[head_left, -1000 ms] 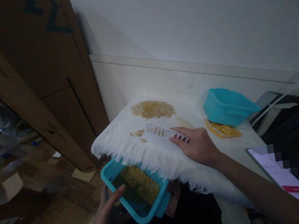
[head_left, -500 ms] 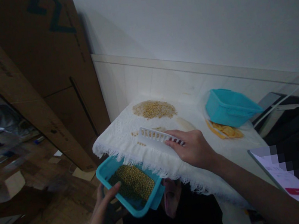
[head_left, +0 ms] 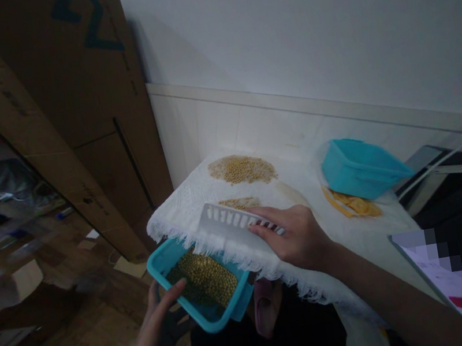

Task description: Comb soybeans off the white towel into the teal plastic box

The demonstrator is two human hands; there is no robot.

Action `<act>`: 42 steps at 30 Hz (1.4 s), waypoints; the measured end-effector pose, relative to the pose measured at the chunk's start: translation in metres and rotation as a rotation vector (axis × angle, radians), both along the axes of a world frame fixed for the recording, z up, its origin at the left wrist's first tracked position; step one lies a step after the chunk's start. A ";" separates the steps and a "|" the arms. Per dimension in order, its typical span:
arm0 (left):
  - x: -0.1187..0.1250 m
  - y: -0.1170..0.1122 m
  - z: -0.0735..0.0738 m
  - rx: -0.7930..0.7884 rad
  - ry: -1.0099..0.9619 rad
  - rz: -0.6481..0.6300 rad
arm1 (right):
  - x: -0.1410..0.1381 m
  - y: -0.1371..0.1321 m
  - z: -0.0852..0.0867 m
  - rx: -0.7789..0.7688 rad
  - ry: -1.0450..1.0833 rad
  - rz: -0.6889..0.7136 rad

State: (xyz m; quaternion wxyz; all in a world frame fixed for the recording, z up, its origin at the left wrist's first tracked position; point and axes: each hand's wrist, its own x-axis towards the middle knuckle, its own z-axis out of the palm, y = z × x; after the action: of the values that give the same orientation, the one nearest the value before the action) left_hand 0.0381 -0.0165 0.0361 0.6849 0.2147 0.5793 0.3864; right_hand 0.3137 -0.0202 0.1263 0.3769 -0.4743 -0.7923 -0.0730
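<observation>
My left hand (head_left: 165,312) grips the near left rim of a blue plastic basket (head_left: 209,324), thumb over the edge. The basket sits just below the front edge of a white fringed cloth (head_left: 265,255), tilted, with yellowish soybeans (head_left: 212,278) and some darker green beans inside. In my right hand (head_left: 295,233) is a white slotted plastic piece (head_left: 225,220), its flat side low over the cloth near the fringe. Behind it lies a small strip of soybeans (head_left: 236,202). A larger soybean pile (head_left: 245,169) spreads farther back on the cloth.
A second blue basket (head_left: 357,167) stands at the right, on a yellow cloth (head_left: 352,203). A lit screen (head_left: 460,289) and black items lie beyond it. Tall cardboard boxes (head_left: 85,114) rise at the left, beside the wall (head_left: 278,25).
My right hand has drawn the slotted piece left and toward the fringe; loose soybeans in front of it no longer show. The left hand and basket have barely moved.
</observation>
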 end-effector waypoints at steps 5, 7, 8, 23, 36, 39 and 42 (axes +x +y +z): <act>-0.001 0.002 -0.003 0.000 0.013 0.001 | 0.007 0.032 -0.006 -0.045 0.069 -0.187; -0.001 0.002 -0.004 -0.002 0.020 0.001 | 0.005 0.045 -0.008 -0.075 0.075 -0.227; -0.002 0.002 -0.005 0.000 0.019 -0.001 | 0.003 0.051 -0.008 -0.094 0.070 -0.239; -0.011 0.008 -0.002 0.007 0.025 0.018 | -0.019 0.082 0.000 -0.243 0.010 -0.227; -0.019 0.013 -0.001 0.030 0.029 0.046 | -0.028 0.068 -0.003 -0.215 -0.061 -0.162; -0.021 0.013 -0.001 0.033 0.018 0.040 | -0.033 0.057 -0.003 -0.199 -0.102 -0.113; -0.023 0.014 -0.001 0.039 0.010 0.038 | -0.039 0.041 -0.003 -0.171 -0.141 -0.029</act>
State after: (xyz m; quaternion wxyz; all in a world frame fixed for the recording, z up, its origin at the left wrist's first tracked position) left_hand 0.0156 -0.0024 0.0347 0.6702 0.2188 0.5789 0.4096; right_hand 0.2742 0.0208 0.1236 0.2771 -0.5099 -0.8132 -0.0440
